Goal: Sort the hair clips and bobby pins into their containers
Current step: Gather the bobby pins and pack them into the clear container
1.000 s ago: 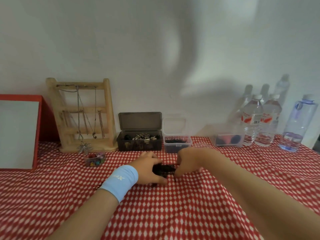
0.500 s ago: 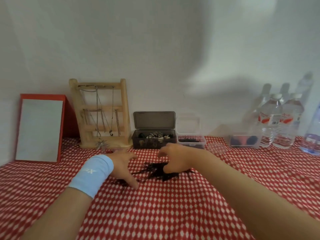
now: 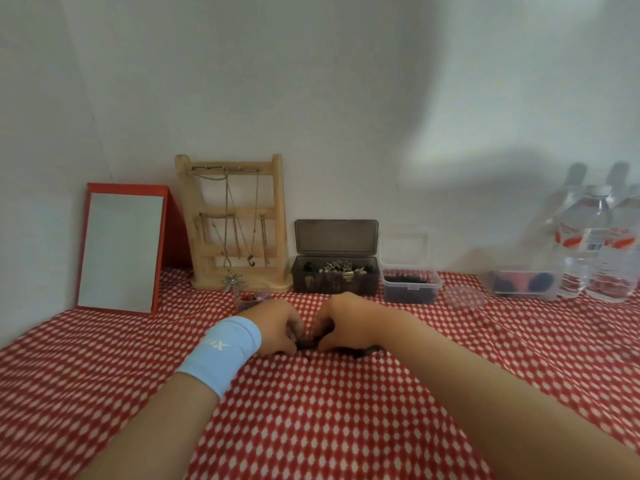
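Both hands are closing together where half a second ago they were lying apart with the dark heap spread between them; the mirror is also sitting further into view. Left hand, blue wristband at the wrist: resting on the cloth, fingers curling inward round the pins. Right hand: lying knuckles up, fingers curling in from the opposite side and touching the left hand above the heap; fingertips of both are hiding under the palms. Pins: lying as a dark heap on the cloth near the middle, mostly covered by the two hands, a fringe showing under the right wrist and in the gap between the hands. Dark box: standing at the wall just behind the hands, lid propped open, holding mixed clips. Clear box: standing just right of the dark box, lid up, holding thin black pins. Stand: wooden, leaning at the wall left of the dark box, chains hanging from it. Pot: small, clear, peeking out behind the left hand, contents blurred. Lid: round, clear, lying right of the clear box. Tub: clear, holding dark and pink items, sitting beside the bottles at far right.
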A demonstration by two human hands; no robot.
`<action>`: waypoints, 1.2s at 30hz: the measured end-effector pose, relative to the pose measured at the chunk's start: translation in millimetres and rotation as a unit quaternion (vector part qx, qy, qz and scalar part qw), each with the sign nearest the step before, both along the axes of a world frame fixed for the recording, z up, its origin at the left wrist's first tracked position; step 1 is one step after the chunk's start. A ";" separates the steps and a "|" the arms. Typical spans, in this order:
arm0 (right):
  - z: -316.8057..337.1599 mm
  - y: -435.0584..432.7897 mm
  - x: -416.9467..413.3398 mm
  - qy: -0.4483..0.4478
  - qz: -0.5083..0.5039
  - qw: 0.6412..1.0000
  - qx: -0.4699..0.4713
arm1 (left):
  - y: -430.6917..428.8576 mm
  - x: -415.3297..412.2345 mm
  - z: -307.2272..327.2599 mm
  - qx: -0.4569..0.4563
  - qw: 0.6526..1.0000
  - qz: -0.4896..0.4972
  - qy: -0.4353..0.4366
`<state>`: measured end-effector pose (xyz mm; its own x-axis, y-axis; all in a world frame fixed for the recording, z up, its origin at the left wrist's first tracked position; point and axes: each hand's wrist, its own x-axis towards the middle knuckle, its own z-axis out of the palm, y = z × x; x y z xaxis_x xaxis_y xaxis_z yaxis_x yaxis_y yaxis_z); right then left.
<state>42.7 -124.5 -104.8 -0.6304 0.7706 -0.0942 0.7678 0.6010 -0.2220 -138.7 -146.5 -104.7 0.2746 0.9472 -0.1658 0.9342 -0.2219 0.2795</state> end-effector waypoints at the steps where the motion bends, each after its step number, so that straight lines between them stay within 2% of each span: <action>1: 2.2 0.9 4.4 -0.007 -0.004 1.000 0.008 | 2.2 4.4 -0.9 0.008 1.000 -0.012 -0.008; 5: 8.8 5.8 31.2 0.012 -0.024 1.000 0.012 | 13.2 29.7 -5.2 0.044 0.997 -0.045 -0.033; 9: 14.8 8.7 61.6 0.184 -0.089 0.977 -0.058 | 20.6 48.4 -2.7 0.048 0.996 -0.070 -0.030; 11: 18.2 7.6 72.8 0.217 -0.112 0.965 -0.091 | 21.9 48.8 -1.7 0.019 0.997 -0.060 -0.051; 14: 21.6 9.6 82.4 0.080 -0.099 0.990 -0.054 | 21.0 40.1 1.2 -0.008 0.998 -0.029 -0.063; 16: 19.2 8.4 80.7 -0.015 -0.092 0.994 -0.065 | 17.4 35.8 2.2 -0.009 1.000 -0.017 -0.013; 18: 13.7 5.8 74.2 -0.064 -0.075 0.993 -0.069 | 12.6 38.1 -1.6 -0.008 0.999 -0.022 0.038; 21: 7.5 6.5 68.0 -0.055 -0.052 0.997 -0.025 | 9.9 51.2 -14.5 -0.002 0.998 -0.044 0.052; 26: 10.1 8.9 79.7 -0.002 -0.067 0.997 -0.024 | 15.4 69.3 -12.4 0.045 0.997 -0.065 -0.013; 29: 14.7 8.1 98.9 0.014 -0.103 0.994 -0.030 | 23.6 72.0 -3.3 0.038 0.997 -0.056 0.030; 32: 15.7 7.8 118.2 -0.048 -0.159 0.985 -0.047 | 28.6 78.1 2.2 0.025 0.994 -0.055 0.091; 34: 12.4 3.1 119.4 -0.095 -0.201 0.973 -0.065 | 29.4 89.0 1.3 0.010 0.994 -0.074 0.077; 36: 4.8 1.1 116.4 -0.096 -0.210 0.972 -0.047 | 29.8 103.5 -3.5 0.000 0.993 -0.102 0.067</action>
